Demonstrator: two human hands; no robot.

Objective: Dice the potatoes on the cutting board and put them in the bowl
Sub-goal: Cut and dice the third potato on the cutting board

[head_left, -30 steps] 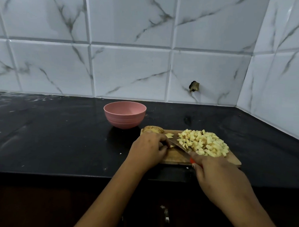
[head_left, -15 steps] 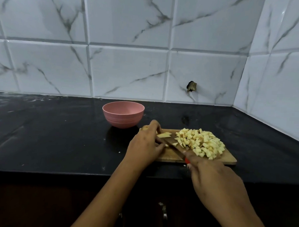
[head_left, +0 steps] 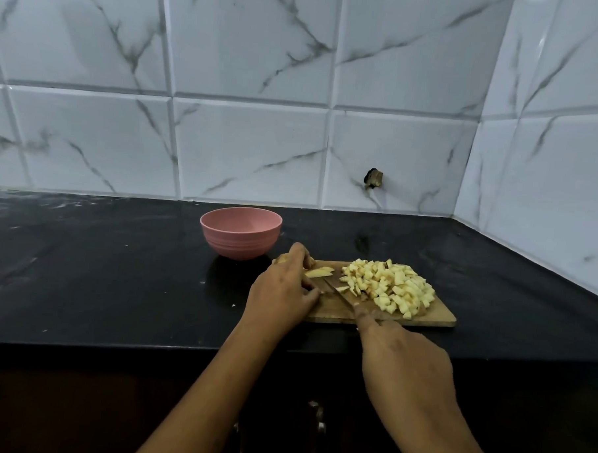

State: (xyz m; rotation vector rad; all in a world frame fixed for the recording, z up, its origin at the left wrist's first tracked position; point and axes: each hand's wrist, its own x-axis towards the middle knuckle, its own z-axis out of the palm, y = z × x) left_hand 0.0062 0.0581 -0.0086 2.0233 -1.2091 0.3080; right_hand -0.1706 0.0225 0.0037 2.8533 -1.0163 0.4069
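Pale cut potato [head_left: 319, 272], firm but slippery, sits under the left grip [head_left: 281, 294], which curls round it; best pinned from above. Right grip [head_left: 404, 361] holds the knife [head_left: 339, 289]; dice [head_left: 391, 288] lie just beyond it.

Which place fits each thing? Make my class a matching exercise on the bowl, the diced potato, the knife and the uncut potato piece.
Things:
1 bowl
2 diced potato
3 knife
4 uncut potato piece

Places:
A in the right hand
B held by the left hand
C on the counter, left of the cutting board
D heaped on the board's right side

Pairs: 1-C, 2-D, 3-A, 4-B.
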